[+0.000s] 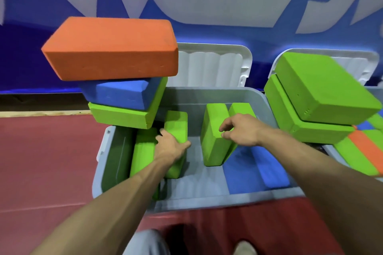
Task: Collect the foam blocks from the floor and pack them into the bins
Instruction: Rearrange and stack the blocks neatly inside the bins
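**binwatcher:** ok, going left to right. Far left is red floor mat (41, 151). Then there's a three-high stack perched on the grey bin's (207, 196) back left corner: orange block (112, 47) on top, blue block (118, 94) under it, bottom green block (122, 115) below that. They're skewed, not squared up.

**foamfan:** and inside the bin?

**binwatcher:** At the left wall there's a green block on end (143, 151). Just beside it is the upright green block (176, 126). The left hand (170, 147) sits over that one and grips it, fingers tucked down its left side and thumb out over its right edge.

**foamfan:** what about the right hand?

**binwatcher:** Bare bin floor in the middle first. Next is the leaning green block (213, 136), standing on end and tilted. The right hand (240, 130) holds it at the upper right edge, fingers curled onto its face with the thumb just below them. Another green one (240, 109) stands right behind it. A flat blue block (255, 170) lies on the bin floor under that arm.

**foamfan:** lid's off?

**binwatcher:** The white lid (207, 64) is propped upright behind the bin, against the blue wall (228, 27). Further right, two big green blocks (327, 89) are stacked crooked between the two bins. At the far right edge is a second bin (331, 149) holding orange, green and blue blocks. Its own lid stands behind it too.
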